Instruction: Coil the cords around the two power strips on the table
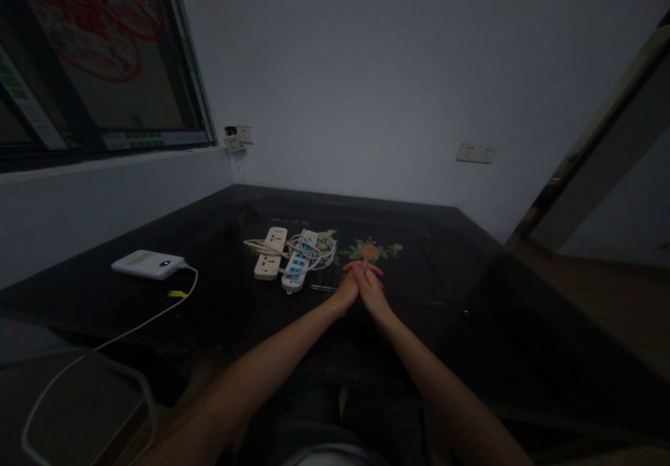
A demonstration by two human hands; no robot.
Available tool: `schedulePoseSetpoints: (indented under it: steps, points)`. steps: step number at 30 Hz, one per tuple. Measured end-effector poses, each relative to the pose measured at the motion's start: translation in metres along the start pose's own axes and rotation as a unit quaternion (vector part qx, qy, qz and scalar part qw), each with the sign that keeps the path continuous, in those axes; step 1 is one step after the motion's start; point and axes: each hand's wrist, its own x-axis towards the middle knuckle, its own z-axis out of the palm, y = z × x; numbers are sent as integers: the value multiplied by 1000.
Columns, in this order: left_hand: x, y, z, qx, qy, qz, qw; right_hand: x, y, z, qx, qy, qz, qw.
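Note:
My left hand (pixel 347 291) and my right hand (pixel 371 289) rest together over the dark table (pixel 220 305). Their fingers cross one another and look stretched out, with no object seen in them. Just beyond the fingertips is a printed orange flower (pixel 368 251) with green leaves. To the left of my hands lies a white power strip (pixel 294 279) with blue socket faces, its pale cord coiled over it. Beside that strip is a cream power strip (pixel 269 265), also with cord across its middle.
A white power bank (pixel 149 264) lies at the table's left, its white cable (pixel 118 337) running off the near edge. Beside the cable is a yellow tag (pixel 178 294). Wall sockets (pixel 476 153) are behind the table, and a window (pixel 105 54) is at left.

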Motion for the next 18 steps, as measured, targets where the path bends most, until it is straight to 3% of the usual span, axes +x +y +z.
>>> schedulePoseSetpoints:
  steps: [9, 18]
  points:
    - [2, -2, -1, -6, -1, 5, 1000, -1, -2, 0, -13, 5, 4, 1000]
    - [7, -11, -7, 16, -39, 19, 999, 2, 10, 3, 26, 14, 4, 1000]
